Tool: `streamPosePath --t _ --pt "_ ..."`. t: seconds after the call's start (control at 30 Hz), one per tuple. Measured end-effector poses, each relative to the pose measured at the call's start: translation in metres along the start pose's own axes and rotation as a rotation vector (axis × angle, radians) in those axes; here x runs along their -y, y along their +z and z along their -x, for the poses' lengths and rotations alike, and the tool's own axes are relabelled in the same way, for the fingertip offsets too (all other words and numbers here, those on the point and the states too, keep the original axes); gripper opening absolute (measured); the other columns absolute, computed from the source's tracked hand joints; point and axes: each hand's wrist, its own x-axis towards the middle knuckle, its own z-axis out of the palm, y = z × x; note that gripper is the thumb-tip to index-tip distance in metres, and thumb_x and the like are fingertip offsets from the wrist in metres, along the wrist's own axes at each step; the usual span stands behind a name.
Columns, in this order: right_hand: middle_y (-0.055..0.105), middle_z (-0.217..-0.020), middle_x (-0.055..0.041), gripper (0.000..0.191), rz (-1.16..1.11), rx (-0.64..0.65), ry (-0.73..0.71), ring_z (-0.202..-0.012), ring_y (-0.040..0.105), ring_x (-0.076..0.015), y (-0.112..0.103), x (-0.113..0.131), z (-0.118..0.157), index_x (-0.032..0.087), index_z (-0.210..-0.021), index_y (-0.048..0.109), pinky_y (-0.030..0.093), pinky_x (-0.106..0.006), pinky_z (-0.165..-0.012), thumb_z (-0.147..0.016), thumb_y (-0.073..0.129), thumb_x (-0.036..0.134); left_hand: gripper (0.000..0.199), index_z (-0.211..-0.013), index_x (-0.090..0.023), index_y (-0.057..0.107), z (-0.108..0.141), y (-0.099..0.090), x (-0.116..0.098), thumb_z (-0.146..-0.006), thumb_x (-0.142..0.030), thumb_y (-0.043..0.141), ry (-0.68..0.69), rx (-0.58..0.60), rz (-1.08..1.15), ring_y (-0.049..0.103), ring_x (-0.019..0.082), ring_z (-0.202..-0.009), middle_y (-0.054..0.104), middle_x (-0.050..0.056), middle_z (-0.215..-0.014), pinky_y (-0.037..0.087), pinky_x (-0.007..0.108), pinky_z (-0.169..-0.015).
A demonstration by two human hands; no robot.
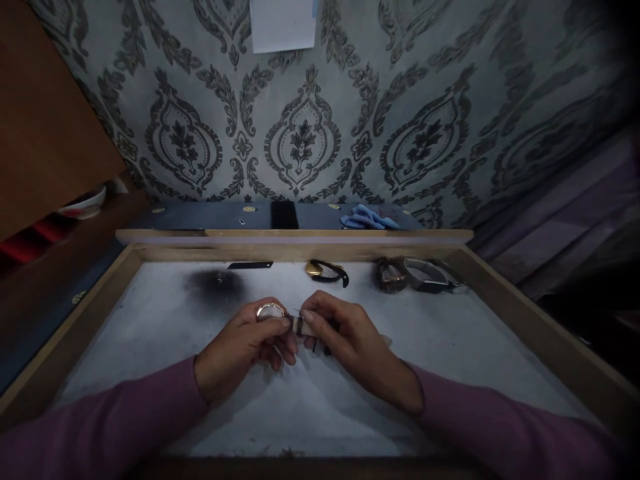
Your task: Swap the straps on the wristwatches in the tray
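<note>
A round wristwatch [271, 311] with a shiny rim is gripped by my left hand [245, 337], thumb in front and fingers curled behind. Its pale strap [296, 325], crossed by a dark band, runs toward the right. My right hand [350, 330] pinches that strap between thumb and fingers. A thin dark line, perhaps a pin or strap tip, sticks out by the right fingertips; its kind is unclear. Below the right fingers, dark bits show partly, mostly hidden by the hand. Both hands are just above the white surface of a wooden-rimmed tray [295, 235].
Along the tray's far side lie a black flat strip [250, 265], a gold watch with black strap [315, 269], a brown bracelet-like piece [390, 276] and a grey banded watch [425, 275]. Beyond the rim are a black rectangle [284, 215] and blue cloth [369, 218].
</note>
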Motion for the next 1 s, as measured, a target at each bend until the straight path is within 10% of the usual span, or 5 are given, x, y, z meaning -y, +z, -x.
streamPosePath --t 1.0 --pt "0.058 -0.062 -0.0002 0.030 0.072 0.062 0.008 -0.048 0.050 -0.0091 -0.0011 0.0036 -0.0002 0.015 -0.080 0.060 0.042 -0.021 -0.047 -0.092 0.051 0.042 0.020 -0.075 -0.016 0.053 -0.0006 -0.0057 0.0061 -0.076 -0.028 0.068 -0.021 0.102 0.118 0.061 0.010 -0.051 0.065 0.002 -0.061 0.043 0.017 -0.047"
